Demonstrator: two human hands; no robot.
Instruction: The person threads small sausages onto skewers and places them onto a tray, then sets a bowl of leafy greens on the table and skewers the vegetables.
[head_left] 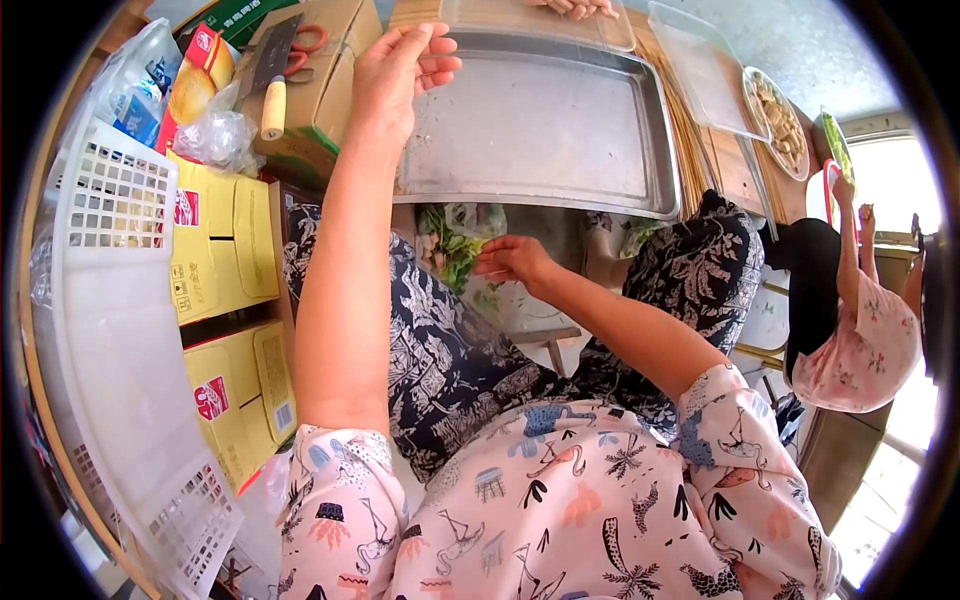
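Observation:
My left hand (405, 65) is raised over the left end of a metal tray (540, 125), its fingers apart and nothing seen in them. Below the tray's near edge, my right hand (512, 262) reaches down between my knees, fingers spread, beside leafy greens (455, 250) in what looks like a plastic bag. Whether its fingertips touch the leaves is unclear. The tray's surface shows only a few specks. Thin sticks (680, 150) lie along the tray's right side.
A cleaver (273, 85) and red-handled scissors (305, 50) rest on a cardboard box (325, 95) at left, above yellow boxes (215, 235). A clear plastic container (705, 70) and a plate of food (775, 120) stand right. Other people's hands (575, 8) show at the top; another person (860, 340) sits right.

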